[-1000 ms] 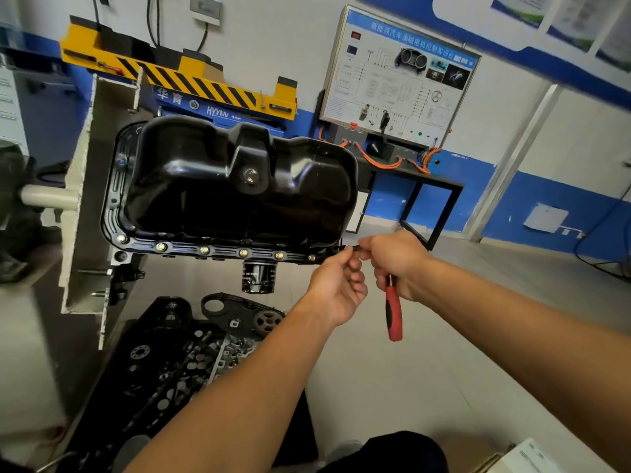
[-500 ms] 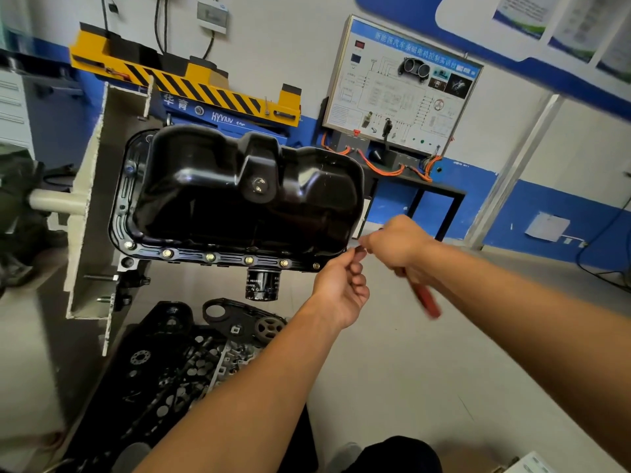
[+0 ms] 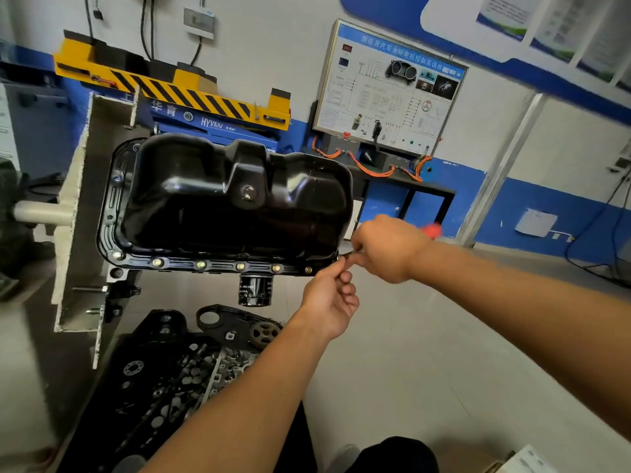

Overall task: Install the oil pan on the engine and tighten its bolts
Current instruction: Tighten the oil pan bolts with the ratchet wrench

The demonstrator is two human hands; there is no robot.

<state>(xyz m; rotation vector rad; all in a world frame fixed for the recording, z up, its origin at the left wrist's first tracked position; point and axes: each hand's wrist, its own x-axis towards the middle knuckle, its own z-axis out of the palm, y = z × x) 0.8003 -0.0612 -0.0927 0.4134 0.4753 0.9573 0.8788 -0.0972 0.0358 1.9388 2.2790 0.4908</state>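
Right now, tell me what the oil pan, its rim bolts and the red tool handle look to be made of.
Oil pan: likely pressed sheet metal, glossy black paint; smooth stamped contours with bright reflections.
Rim bolts: metal, yellowish plated finish; small shiny heads.
Red tool handle: probably plastic or rubber from its solid red colour; motion blur beside the right hand leaves it open.

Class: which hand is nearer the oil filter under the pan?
Left. The left hand sits just right of the oil filter; the right hand is farther right and higher.

L grip (image 3: 328, 303) + R grip (image 3: 389, 249): bare | both forearms (image 3: 239, 401): bare | lap: dark trousers (image 3: 397, 454)
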